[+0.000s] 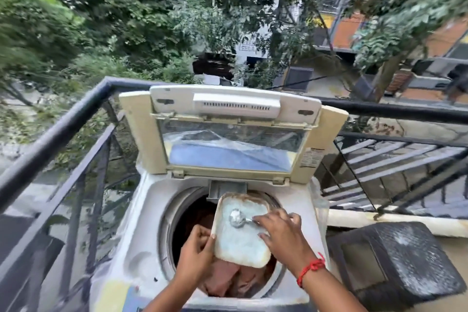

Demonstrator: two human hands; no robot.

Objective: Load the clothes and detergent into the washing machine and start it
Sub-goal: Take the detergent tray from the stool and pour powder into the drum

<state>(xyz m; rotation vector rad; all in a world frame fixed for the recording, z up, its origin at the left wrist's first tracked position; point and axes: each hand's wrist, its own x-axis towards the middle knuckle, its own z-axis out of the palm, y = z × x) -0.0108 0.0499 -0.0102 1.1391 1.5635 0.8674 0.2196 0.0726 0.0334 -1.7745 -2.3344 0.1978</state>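
Pinkish-brown clothes (222,278) lie in the white top-loading washing machine (141,223); a square detergent tub (243,238) hangs above, dark box (400,263) right

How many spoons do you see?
1. The spoon lies in the detergent box over the open washer; the right hand holds its handle, the left hand holds the box.

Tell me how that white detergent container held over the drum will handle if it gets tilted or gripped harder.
The container looks like thin, shallow plastic, so probably light and a bit flexible under squeeze. The left hand pinches only its edge, so it could tip. Its low rim means powder may spill easily when tilted; the spoon in the right hand could slide too.
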